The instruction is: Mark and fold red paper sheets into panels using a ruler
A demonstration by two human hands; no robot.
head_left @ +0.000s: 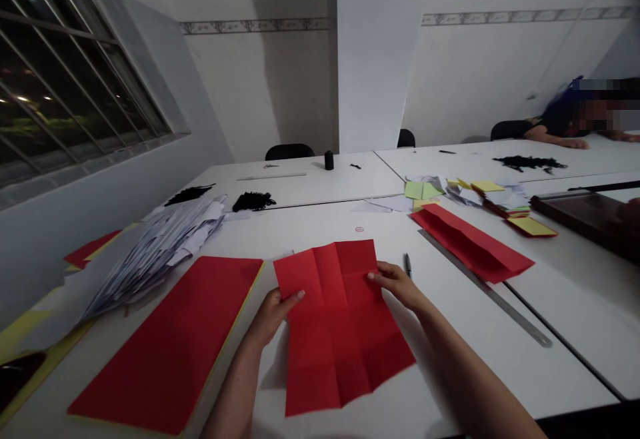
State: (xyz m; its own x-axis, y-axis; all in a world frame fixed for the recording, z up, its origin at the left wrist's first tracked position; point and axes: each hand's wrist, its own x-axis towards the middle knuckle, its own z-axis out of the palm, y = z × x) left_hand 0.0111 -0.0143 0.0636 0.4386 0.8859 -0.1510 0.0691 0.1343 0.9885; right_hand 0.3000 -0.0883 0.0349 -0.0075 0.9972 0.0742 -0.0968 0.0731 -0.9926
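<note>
A creased sheet of red paper [330,326] is held up over the white table, its fold lines making a grid of panels. My left hand [275,312] pinches its left edge, thumb on the front face. On the opposite edge, my right hand [397,284] grips the sheet the same way, thumb in front and fingers behind. Left of the sheet lies a stack of large red paper [175,339] with yellow showing along its edge. A dark pen [408,266] rests just beyond my right hand.
A metal ruler [500,306] lies beside a folded red paper [465,239] on the right. Loose white papers [160,246] heap up at left. Black cord bundles [254,200] and a black thread spool [329,160] stand farther back. Another person's arm [555,136] rests at far right.
</note>
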